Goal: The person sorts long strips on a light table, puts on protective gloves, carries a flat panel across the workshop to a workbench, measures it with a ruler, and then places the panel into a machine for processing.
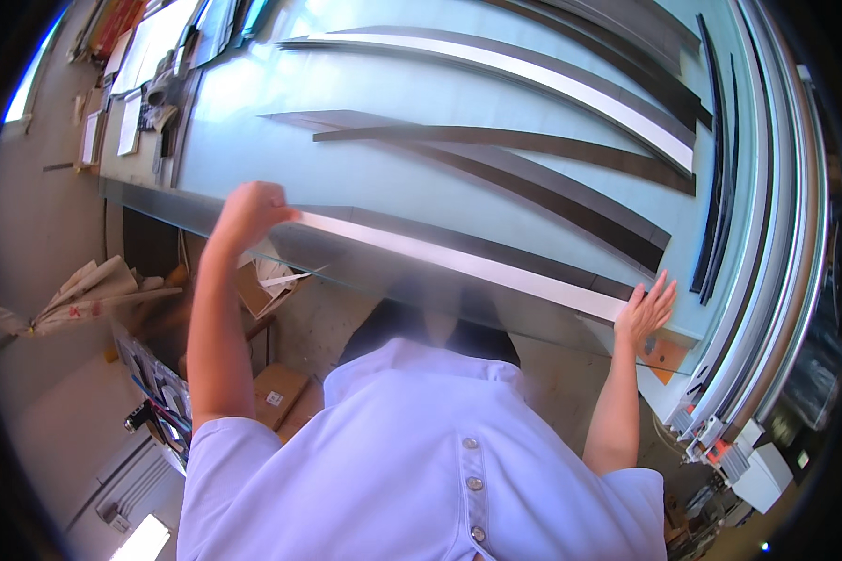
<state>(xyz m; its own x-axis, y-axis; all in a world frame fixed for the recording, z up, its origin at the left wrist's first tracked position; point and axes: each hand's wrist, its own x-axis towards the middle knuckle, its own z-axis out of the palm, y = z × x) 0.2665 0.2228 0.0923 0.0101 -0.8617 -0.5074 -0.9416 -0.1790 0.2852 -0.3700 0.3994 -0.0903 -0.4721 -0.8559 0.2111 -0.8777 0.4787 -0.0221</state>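
1. I see the near white strip (463, 266) running between the two hands, along the front margin of the glass tabletop (225, 140).
2. The left hand (254, 213) is closed, its thumb and fingers pinching the strip's left end.
3. The right hand (646, 310) has its fingers spread and extended; the strip's right end meets it near the base of the thumb. I cannot tell whether the thumb presses on it.
4. To handle this length well, I would hold the left pinch light, so the end isn't creased, and let the right palm steady its end rather than clamp it.
5. I would move both hands together at equal height, as a long, slender piece like this probably bows or twists if one end leads.
6. Just beyond the right fingertips lies the end of a lower dark strip (552, 199), crossed farther left by an upper dark strip (505, 142); a forward sweep could snag there.
7. Right of those fingers are thin black strips (717, 140), then long metal rails (795, 187), limiting movement that way.
8. Well beyond both hands lies a far white strip (524, 72); papers (164, 42) sit past the left fingers, farther left.
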